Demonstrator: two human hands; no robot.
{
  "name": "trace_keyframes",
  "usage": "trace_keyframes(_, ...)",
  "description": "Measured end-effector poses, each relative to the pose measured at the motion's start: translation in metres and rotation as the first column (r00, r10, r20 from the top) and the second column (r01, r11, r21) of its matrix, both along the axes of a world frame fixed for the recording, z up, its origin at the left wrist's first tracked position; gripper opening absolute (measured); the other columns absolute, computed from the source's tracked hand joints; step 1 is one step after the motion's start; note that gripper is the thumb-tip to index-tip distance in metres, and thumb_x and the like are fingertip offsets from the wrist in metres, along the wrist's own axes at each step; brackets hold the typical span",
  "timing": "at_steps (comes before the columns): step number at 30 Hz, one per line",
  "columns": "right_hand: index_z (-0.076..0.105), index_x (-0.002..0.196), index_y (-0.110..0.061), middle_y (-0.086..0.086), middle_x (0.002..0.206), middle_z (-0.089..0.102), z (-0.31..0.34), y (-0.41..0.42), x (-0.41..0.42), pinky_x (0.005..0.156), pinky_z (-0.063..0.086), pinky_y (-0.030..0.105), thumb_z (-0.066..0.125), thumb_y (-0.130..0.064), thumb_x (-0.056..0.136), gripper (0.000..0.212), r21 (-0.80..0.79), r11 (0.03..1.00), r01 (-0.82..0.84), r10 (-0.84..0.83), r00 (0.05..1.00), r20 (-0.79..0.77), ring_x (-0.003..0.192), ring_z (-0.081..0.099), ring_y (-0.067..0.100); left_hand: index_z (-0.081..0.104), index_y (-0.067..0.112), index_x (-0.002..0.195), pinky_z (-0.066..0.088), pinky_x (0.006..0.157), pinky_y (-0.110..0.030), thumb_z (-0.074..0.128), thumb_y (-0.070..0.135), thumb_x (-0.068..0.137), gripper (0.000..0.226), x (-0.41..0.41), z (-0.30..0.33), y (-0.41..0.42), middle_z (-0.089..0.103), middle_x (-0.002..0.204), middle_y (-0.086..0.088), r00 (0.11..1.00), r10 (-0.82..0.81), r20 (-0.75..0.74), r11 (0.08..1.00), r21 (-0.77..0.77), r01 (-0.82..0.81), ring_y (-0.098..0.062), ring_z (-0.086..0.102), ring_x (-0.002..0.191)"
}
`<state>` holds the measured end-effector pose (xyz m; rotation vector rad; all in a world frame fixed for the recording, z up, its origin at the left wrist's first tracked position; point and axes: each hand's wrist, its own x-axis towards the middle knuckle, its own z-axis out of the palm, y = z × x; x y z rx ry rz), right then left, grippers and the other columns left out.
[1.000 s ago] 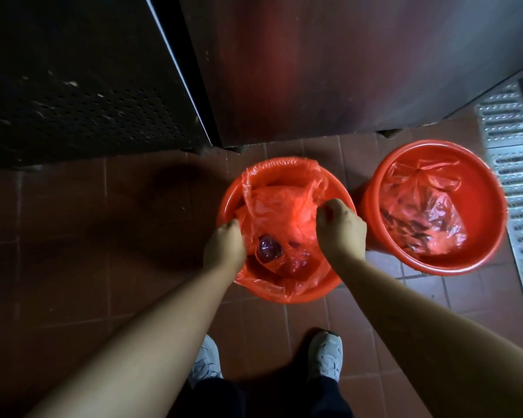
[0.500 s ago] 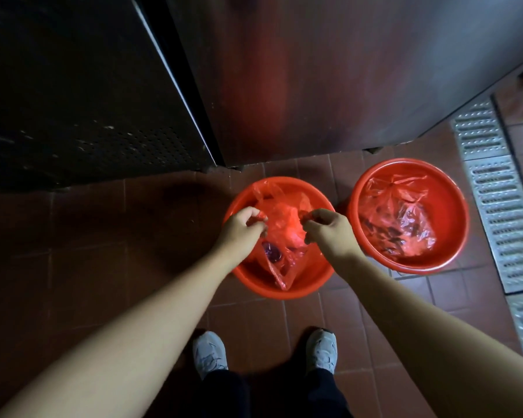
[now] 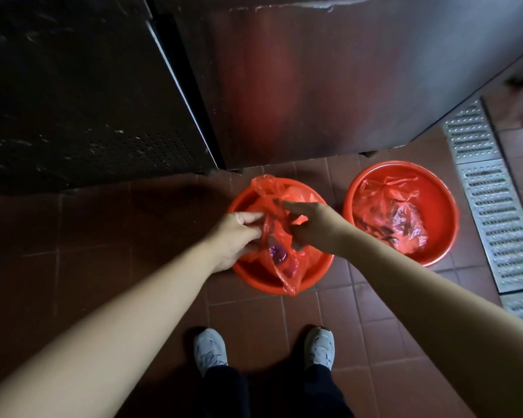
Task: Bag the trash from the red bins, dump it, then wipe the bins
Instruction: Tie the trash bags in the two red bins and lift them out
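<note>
Red bag (image 3: 280, 236) gathered between both grips — above bin (image 3: 254, 279).

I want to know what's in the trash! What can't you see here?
- Trash in the near bag: head view, crinkled red plastic blurs it.
- Right hand fingertips: the bag covers them.
- Far bag contents: too small and dim.
- Near bin bottom: the bag and left hand hide it.

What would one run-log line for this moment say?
step: bagging | left hand: grips red bag | right hand: pinches bag | near bin: being bagged | far bin: bag inside, untouched
</note>
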<state>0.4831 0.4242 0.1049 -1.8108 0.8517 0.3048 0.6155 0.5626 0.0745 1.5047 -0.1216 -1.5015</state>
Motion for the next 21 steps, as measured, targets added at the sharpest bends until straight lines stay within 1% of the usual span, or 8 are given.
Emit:
trace_keyframes(2,0.045,0.15,-0.026,0.005,0.121,0.064,-0.003,0.0,0.003,0.091,0.056,0.039,0.058,0.002,0.09,0.068,-0.052,0.989,-0.139,0.137,0.99,-0.035,0.084,0.065,0.019,0.072,0.01,0.102,0.055,0.056,-0.026,0.067,0.002,0.089,0.017,0.0,0.002,0.002,0.073,0.082,-0.007,0.999,-0.013,-0.051,1.0,-0.004,0.013,-0.013,0.067,0.065)
trace_keyframes(5,0.038,0.153,-0.033,0.0,0.131,0.058,-0.008,0.001,0.007,0.09,0.052,0.03,0.062,-0.007,0.092,0.071,-0.075,0.951,-0.299,0.294,0.953,-0.074,0.091,0.059,0.013,0.072,0.013,0.092,0.057,0.059,-0.027,0.072,0.011,0.085,0.007,0.0,0.002,0.003,0.072,0.076,-0.004,0.995,-0.033,-0.097,0.999,0.017,0.034,-0.012,0.067,0.064)
trace_keyframes(11,0.025,0.153,-0.044,-0.008,0.115,0.054,-0.017,0.002,0.008,0.061,0.05,0.017,0.053,-0.011,0.091,0.076,0.052,0.926,-0.374,0.377,0.905,-0.198,0.08,0.061,0.003,0.071,0.007,0.105,0.057,0.064,-0.027,0.075,0.017,0.079,0.028,-0.004,0.006,0.002,0.073,0.092,-0.011,0.984,-0.056,-0.169,0.998,0.02,0.061,-0.016,0.07,0.08)
trace_keyframes(14,0.048,0.128,-0.034,-0.001,0.101,0.063,-0.024,0.003,0.009,0.054,0.049,0.013,0.058,-0.011,0.088,0.048,0.039,0.927,-0.373,0.374,0.915,-0.152,0.076,0.066,0.016,0.069,0.0,0.107,0.055,0.062,-0.025,0.072,0.013,0.086,0.025,-0.007,0.004,0.004,0.07,0.09,-0.013,0.985,-0.118,-0.122,0.991,0.045,0.125,-0.018,0.067,0.076)
trace_keyframes(16,0.058,0.108,-0.022,-0.003,0.09,0.061,-0.027,0.003,0.008,0.06,0.043,0.016,0.068,-0.018,0.087,0.023,-0.164,0.88,-0.446,0.427,0.893,-0.142,0.079,0.06,0.019,0.069,0.011,0.083,0.05,0.055,-0.022,0.07,0.01,0.086,0.004,-0.009,0.001,0.003,0.067,0.07,-0.004,0.985,-0.164,0.053,0.982,0.099,0.158,-0.015,0.061,0.062)
trace_keyframes(17,0.061,0.099,-0.018,-0.004,0.087,0.058,-0.029,0.002,0.005,0.064,0.04,0.021,0.072,-0.024,0.087,0.017,-0.264,0.848,-0.46,0.443,0.888,-0.126,0.08,0.056,0.018,0.063,0.016,0.07,0.045,0.051,-0.02,0.07,0.011,0.083,0.015,-0.008,-0.004,0.003,0.063,0.06,0.001,0.954,-0.204,0.222,0.973,0.155,0.172,-0.013,0.057,0.056)
trace_keyframes(19,0.063,0.09,-0.014,-0.004,0.084,0.053,-0.034,-0.002,-0.006,0.071,0.037,0.027,0.073,-0.03,0.088,0.019,-0.355,0.832,-0.426,0.425,0.901,-0.084,0.08,0.05,0.017,0.054,0.017,0.056,0.037,0.046,-0.019,0.071,0.019,0.075,0.025,-0.003,-0.013,0.001,0.055,0.049,0.008,0.796,-0.289,0.531,0.945,0.293,0.147,-0.011,0.051,0.05)
trace_keyframes(21,0.066,0.089,-0.012,-0.003,0.085,0.05,-0.038,-0.008,-0.021,0.074,0.042,0.031,0.07,-0.035,0.09,0.024,-0.386,0.838,-0.385,0.375,0.921,-0.104,0.079,0.05,0.019,0.052,0.015,0.053,0.032,0.044,-0.021,0.071,0.028,0.07,0.029,0.007,-0.023,0.002,0.052,0.046,0.008,0.627,-0.363,0.689,0.907,0.415,0.069,-0.014,0.051,0.049)
